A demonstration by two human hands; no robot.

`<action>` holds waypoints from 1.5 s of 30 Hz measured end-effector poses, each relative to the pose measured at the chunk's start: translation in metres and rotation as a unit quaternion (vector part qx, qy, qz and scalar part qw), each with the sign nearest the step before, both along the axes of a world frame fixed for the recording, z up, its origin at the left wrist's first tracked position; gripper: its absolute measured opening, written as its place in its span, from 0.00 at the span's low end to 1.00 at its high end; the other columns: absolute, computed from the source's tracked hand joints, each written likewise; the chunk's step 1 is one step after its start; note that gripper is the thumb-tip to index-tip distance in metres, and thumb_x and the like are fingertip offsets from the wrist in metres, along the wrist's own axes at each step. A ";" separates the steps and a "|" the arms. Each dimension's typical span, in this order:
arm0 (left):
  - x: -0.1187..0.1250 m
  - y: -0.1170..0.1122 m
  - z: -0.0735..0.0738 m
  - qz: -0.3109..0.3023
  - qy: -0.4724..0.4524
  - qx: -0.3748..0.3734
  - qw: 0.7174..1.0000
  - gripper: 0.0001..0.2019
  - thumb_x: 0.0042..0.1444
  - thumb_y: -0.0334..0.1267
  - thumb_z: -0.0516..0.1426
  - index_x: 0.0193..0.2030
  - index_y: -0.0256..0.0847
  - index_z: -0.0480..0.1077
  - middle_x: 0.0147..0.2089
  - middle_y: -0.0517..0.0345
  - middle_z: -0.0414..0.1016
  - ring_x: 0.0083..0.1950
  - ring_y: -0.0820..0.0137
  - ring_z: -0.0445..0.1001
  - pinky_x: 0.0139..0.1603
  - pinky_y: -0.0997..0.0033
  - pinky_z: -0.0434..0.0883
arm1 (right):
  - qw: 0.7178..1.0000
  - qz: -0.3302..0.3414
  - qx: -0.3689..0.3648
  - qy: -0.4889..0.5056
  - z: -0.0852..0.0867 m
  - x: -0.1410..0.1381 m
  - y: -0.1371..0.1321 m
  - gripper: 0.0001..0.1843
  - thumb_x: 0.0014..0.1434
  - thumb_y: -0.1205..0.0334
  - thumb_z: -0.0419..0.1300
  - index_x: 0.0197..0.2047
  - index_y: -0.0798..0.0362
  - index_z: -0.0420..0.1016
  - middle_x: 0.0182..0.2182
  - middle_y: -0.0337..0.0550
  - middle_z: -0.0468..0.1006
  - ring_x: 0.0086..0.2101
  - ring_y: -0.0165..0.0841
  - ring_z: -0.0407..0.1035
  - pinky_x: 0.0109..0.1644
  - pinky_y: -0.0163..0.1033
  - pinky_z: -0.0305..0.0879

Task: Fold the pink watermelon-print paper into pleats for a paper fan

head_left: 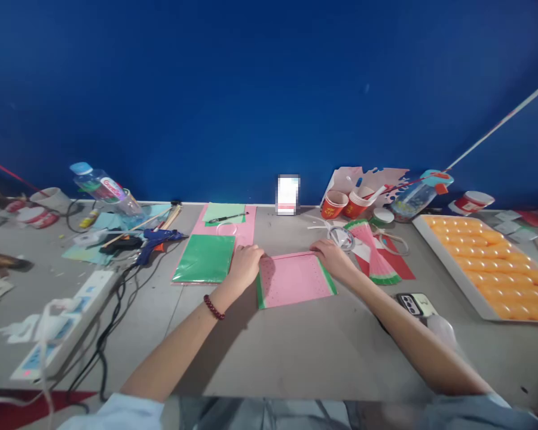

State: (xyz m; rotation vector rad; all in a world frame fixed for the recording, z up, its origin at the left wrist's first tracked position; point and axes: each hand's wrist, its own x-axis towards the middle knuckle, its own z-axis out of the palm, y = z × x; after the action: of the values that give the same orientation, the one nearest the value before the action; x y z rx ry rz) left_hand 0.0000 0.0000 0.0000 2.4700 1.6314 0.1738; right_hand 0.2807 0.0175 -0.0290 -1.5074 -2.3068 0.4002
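Note:
A pink sheet of paper [296, 279] with small dark dots and green strips at both side edges lies on the grey table in front of me. A narrow fold seems to run along its far edge. My left hand [247, 263] is closed at the far left corner, fingertips on the paper. At the far right corner my right hand [334, 258] pinches the same edge. Right of it rests a pleated paper fan [371, 254], pink with green ends like a watermelon slice, over red paper. Left of my left hand is a green paper pack [206, 258].
A blue glue gun [155, 240] and a white power strip [69, 322] with loose cables lie at left. Paper cups [334, 206] and a clear bottle [419, 197] stand at back right. A phone [416, 303] lies by my right forearm, before a tray of orange balls [497, 275].

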 end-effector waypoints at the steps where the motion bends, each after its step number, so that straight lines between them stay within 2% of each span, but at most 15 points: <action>1: -0.001 0.001 0.000 0.002 -0.008 -0.010 1.000 0.12 0.56 0.24 0.51 0.38 0.39 0.74 0.40 0.50 0.76 0.44 0.62 0.74 0.48 0.62 0.63 | 1.000 0.007 -0.018 0.003 0.001 0.002 0.003 0.11 0.59 0.70 0.51 0.38 0.55 0.74 0.37 0.47 0.75 0.42 0.37 0.67 0.48 0.40 0.61; 8: -0.003 0.008 0.006 0.003 -0.034 -0.073 0.997 0.11 0.54 0.25 0.53 0.38 0.39 0.74 0.35 0.53 0.77 0.37 0.63 0.76 0.37 0.69 0.66 | 0.992 0.041 -0.119 -0.010 0.016 0.008 0.022 0.06 0.50 0.72 0.57 0.30 0.55 0.74 0.30 0.43 0.75 0.32 0.32 0.68 0.38 0.35 0.62; 11: -0.003 0.006 0.009 -0.004 -0.050 -0.082 0.995 0.13 0.51 0.23 0.54 0.39 0.40 0.74 0.40 0.52 0.77 0.38 0.65 0.76 0.37 0.71 0.67 | 0.989 0.040 -0.145 -0.012 0.022 0.007 0.023 0.05 0.48 0.71 0.58 0.29 0.55 0.74 0.28 0.42 0.74 0.30 0.31 0.67 0.35 0.34 0.61; 16: -0.002 0.000 0.018 -0.012 -0.085 -0.111 0.990 0.17 0.51 0.21 0.50 0.39 0.40 0.76 0.42 0.52 0.79 0.43 0.65 0.76 0.39 0.71 0.69 | 0.980 0.048 -0.193 -0.009 0.028 0.007 0.017 0.09 0.49 0.68 0.56 0.35 0.54 0.74 0.24 0.37 0.74 0.26 0.29 0.66 0.30 0.32 0.61; 20: -0.003 0.000 0.024 -0.030 -0.102 -0.103 0.989 0.17 0.53 0.22 0.51 0.40 0.42 0.76 0.44 0.53 0.79 0.45 0.65 0.76 0.41 0.70 0.69 | 0.978 0.058 -0.200 -0.018 0.031 0.012 0.016 0.06 0.47 0.69 0.57 0.29 0.53 0.74 0.25 0.39 0.75 0.27 0.30 0.67 0.30 0.33 0.60; 23: -0.006 0.004 0.032 -0.042 -0.116 -0.072 0.990 0.16 0.52 0.23 0.51 0.39 0.42 0.77 0.43 0.55 0.79 0.42 0.65 0.76 0.39 0.70 0.69 | 0.982 0.049 -0.181 -0.017 0.043 0.016 0.018 0.05 0.48 0.67 0.57 0.30 0.53 0.74 0.28 0.41 0.76 0.30 0.32 0.68 0.33 0.34 0.60; 26: -0.008 0.009 0.047 -0.058 -0.117 -0.007 0.991 0.17 0.53 0.22 0.50 0.38 0.42 0.76 0.41 0.56 0.78 0.40 0.66 0.75 0.39 0.68 0.69 | 0.991 0.037 -0.130 0.011 0.063 0.018 0.016 0.06 0.52 0.65 0.56 0.31 0.52 0.74 0.31 0.41 0.77 0.33 0.33 0.69 0.37 0.36 0.62; 29: -0.009 0.009 0.067 -0.090 -0.104 0.093 0.986 0.16 0.56 0.22 0.49 0.37 0.42 0.75 0.38 0.57 0.77 0.40 0.66 0.73 0.42 0.65 0.67 | 0.998 0.017 -0.031 0.059 0.085 0.018 0.009 0.05 0.53 0.65 0.56 0.31 0.52 0.73 0.32 0.41 0.77 0.33 0.34 0.69 0.39 0.38 0.62; 32: -0.010 -0.001 0.075 -0.108 -0.094 0.190 0.971 0.15 0.59 0.23 0.48 0.39 0.42 0.74 0.37 0.56 0.75 0.41 0.65 0.71 0.44 0.63 0.66 | 0.990 -0.011 0.110 0.086 0.094 0.015 -0.007 0.05 0.56 0.65 0.55 0.32 0.51 0.73 0.34 0.43 0.76 0.38 0.37 0.68 0.43 0.41 0.63; 34: -0.012 -0.011 0.067 -0.114 -0.088 0.234 0.961 0.14 0.60 0.24 0.48 0.41 0.41 0.72 0.40 0.54 0.74 0.43 0.64 0.70 0.46 0.62 0.64 | 0.978 -0.035 0.187 0.079 0.085 0.012 -0.022 0.07 0.58 0.65 0.54 0.33 0.50 0.73 0.36 0.45 0.76 0.40 0.39 0.68 0.47 0.45 0.62; 36: -0.013 -0.023 0.047 -0.128 -0.068 0.249 0.958 0.14 0.62 0.25 0.47 0.45 0.41 0.71 0.43 0.52 0.74 0.45 0.64 0.70 0.48 0.62 0.63 | 0.975 -0.054 0.208 0.055 0.065 0.010 -0.038 0.09 0.60 0.65 0.52 0.34 0.50 0.74 0.36 0.47 0.76 0.41 0.41 0.67 0.48 0.47 0.61; 41: -0.016 -0.048 -0.012 -0.130 0.016 0.212 0.968 0.12 0.61 0.25 0.49 0.43 0.40 0.71 0.39 0.53 0.74 0.42 0.64 0.70 0.46 0.62 0.64 | 0.989 0.001 0.149 -0.020 0.004 0.011 -0.068 0.12 0.63 0.65 0.49 0.35 0.51 0.74 0.33 0.46 0.76 0.37 0.39 0.68 0.42 0.43 0.61; 43: -0.016 -0.053 -0.024 -0.136 0.033 0.196 0.970 0.11 0.60 0.26 0.50 0.43 0.40 0.70 0.40 0.52 0.73 0.42 0.63 0.70 0.46 0.62 0.64 | 0.990 0.010 0.136 -0.030 -0.009 0.012 -0.072 0.13 0.65 0.64 0.49 0.37 0.50 0.74 0.35 0.46 0.77 0.38 0.39 0.68 0.42 0.43 0.60; 45: -0.014 -0.055 -0.027 -0.137 0.042 0.188 0.972 0.10 0.61 0.26 0.50 0.43 0.39 0.70 0.41 0.51 0.73 0.43 0.63 0.70 0.46 0.62 0.64 | 0.991 0.010 0.129 -0.034 -0.013 0.014 -0.074 0.13 0.66 0.62 0.48 0.38 0.50 0.74 0.36 0.46 0.78 0.39 0.39 0.69 0.43 0.43 0.60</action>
State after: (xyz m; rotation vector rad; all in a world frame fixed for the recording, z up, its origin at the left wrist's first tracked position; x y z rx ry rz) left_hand -0.0144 -0.0554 -0.0270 2.9924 1.3686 0.3756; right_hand 0.2944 -0.0561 -0.0421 -1.3905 -2.3217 0.0518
